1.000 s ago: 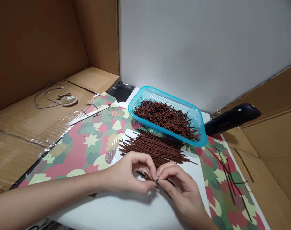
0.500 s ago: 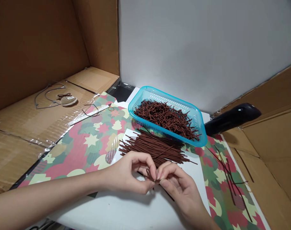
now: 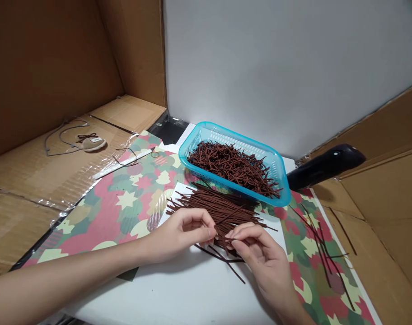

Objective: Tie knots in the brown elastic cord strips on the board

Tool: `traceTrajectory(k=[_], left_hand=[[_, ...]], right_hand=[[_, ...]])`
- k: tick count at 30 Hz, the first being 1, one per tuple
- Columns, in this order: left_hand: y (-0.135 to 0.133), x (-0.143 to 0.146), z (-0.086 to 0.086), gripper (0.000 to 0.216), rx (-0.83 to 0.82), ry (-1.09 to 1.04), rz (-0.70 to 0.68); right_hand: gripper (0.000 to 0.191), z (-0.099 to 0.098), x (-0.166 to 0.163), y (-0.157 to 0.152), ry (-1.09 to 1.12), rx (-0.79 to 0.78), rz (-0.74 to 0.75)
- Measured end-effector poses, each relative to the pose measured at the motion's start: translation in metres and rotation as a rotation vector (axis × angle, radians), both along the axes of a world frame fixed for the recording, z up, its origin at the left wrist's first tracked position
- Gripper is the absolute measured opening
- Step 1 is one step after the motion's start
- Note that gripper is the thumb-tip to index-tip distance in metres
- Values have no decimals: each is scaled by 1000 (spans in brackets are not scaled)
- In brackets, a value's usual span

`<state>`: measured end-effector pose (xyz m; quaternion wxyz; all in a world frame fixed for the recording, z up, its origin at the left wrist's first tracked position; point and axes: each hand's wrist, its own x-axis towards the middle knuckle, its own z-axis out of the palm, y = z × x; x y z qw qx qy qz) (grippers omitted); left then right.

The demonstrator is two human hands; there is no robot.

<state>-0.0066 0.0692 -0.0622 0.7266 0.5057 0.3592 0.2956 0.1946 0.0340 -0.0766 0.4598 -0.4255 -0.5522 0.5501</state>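
Observation:
Both hands work close together over a pile of straight brown cords (image 3: 222, 207) on a white sheet. My right hand (image 3: 263, 257) pinches a short brown cord (image 3: 230, 239) between thumb and fingertips. My left hand (image 3: 189, 232) is closed just to the left, thumb pressed against the index finger, at the other side of that cord; the exact grip is partly hidden. Several loose cords (image 3: 226, 260) lie on the white surface beneath the hands. Behind the pile stands a blue basket (image 3: 283, 178) holding a heap of short, knotted-looking brown cords (image 3: 231, 167).
A black handle (image 3: 328, 164) sticks out at the basket's right. More loose cords (image 3: 324, 243) lie on the patterned sheet to the right. At left are a beige padded piece with a brown bow (image 3: 93, 143), a grey cord loop (image 3: 46, 144) and a white strip (image 3: 124, 163). Cardboard walls surround the table.
The hands have moved slightly apart; their fingertips met before and now have a gap between them. The small loop seen at the left fingers no longer shows. The view has shifted slightly.

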Motion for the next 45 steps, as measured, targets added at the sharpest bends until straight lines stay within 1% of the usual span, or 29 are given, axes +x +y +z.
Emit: traceTrajectory(k=[2,4,7,9,11,15,20,25,29,31,33,37,39,41,42,43,44,45], left_hand=[[-1,1,0,17,1,14,8],[-1,1,-1,17,26,33,11],[-2,1,-3,18,161,120,20],[-3,1,-5,18,261,183,18],[-3,1,-5,19,302,212,3],[-2,3,-6,19,270,199,-19],[-1,2,-6,21,169,171,46],[-1,1,-6,21,155,142,87],[-1,1,-6,21,162,142,91],[0,1,-6,22,159,127,96],[0,1,-5,23,156,93,125],[2,0,-3,28,156,50,197],[3,-1,-2,28,143,51,206],[2,-1,-1,28,132,55,201],[2,-1,-1,29,130,57,197],[2,-1,-1,29,130,59,193],[2,-1,-1,30,132,60,190],[1,-1,-2,30,133,62,188]], right_hand=[[8,1,0,-1,35,-29,19],[13,2,-1,-2,104,-83,33],[21,2,-4,-2,194,-174,55],[19,2,-6,-3,243,-224,79],[16,0,-9,-3,302,-251,100],[18,-3,-12,-3,376,-241,143],[21,-1,-11,-2,326,-179,128],[16,-3,-7,2,273,-222,43],[9,-4,0,3,124,-235,-38],[6,-2,3,4,25,-190,-73],[4,0,5,5,-71,-106,-113],[4,5,12,10,-223,123,-224],[6,7,19,16,-324,280,-371],[10,8,30,25,-445,450,-612],[12,9,37,29,-503,502,-734],[13,9,43,34,-547,521,-808],[15,9,48,37,-603,523,-845],[16,9,53,40,-661,520,-843]])
